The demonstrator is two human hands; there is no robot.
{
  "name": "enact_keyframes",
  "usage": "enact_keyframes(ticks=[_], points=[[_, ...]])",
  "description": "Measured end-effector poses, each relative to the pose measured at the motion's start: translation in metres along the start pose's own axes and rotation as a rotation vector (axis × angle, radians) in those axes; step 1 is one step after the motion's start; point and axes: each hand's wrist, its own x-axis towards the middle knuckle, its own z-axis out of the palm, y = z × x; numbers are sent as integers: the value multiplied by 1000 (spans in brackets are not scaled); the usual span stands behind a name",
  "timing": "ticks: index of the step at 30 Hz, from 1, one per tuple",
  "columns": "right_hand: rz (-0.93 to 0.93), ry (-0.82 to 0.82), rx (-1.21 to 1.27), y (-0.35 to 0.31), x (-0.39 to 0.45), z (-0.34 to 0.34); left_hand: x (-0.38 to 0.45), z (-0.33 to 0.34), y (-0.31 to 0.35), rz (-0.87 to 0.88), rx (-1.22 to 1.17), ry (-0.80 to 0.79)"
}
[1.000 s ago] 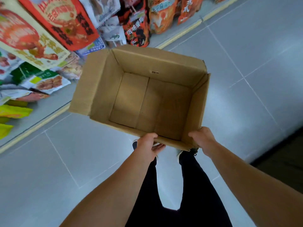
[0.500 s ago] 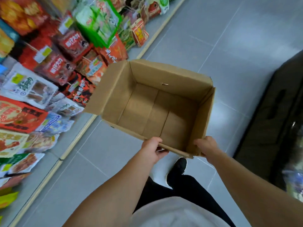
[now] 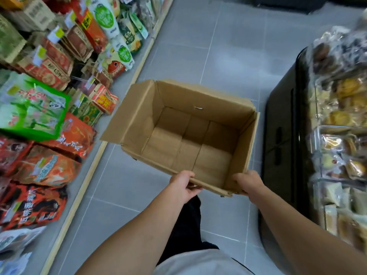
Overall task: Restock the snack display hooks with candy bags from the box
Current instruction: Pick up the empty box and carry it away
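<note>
An open brown cardboard box [image 3: 137, 124] hangs in front of me above the grey floor, and nothing lies on its bare bottom. My left hand [image 3: 183, 184] grips the box's near wall, thumb inside the rim. My right hand [image 3: 248, 184] grips the near right corner. Hanging snack bags [image 3: 59, 169] in red, orange and green fill the display on my left.
A black display case [image 3: 282, 139] with wrapped pastries [image 3: 341, 92] stands on the right. A pale wooden kick edge [image 3: 93, 163] runs along the foot of the left display. A grey tiled aisle [image 3: 198, 42] stretches ahead between them. My dark trousers show below the box.
The view has swung along the aisle: the left display slid back, and the black case with pastries came into view on the right. Both hands keep the same grip on the box.
</note>
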Motion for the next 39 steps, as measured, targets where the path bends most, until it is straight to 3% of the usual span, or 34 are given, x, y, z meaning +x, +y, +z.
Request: enact_keyframes(ticks=[10, 28, 39], points=[[63, 127, 123, -178, 103, -61, 36, 176, 183, -27, 204, -69], [93, 106, 274, -455, 390, -204, 144, 523, 434, 18, 379, 11], [164, 170, 377, -658, 558, -290, 238, 751, 620, 20, 520, -52]])
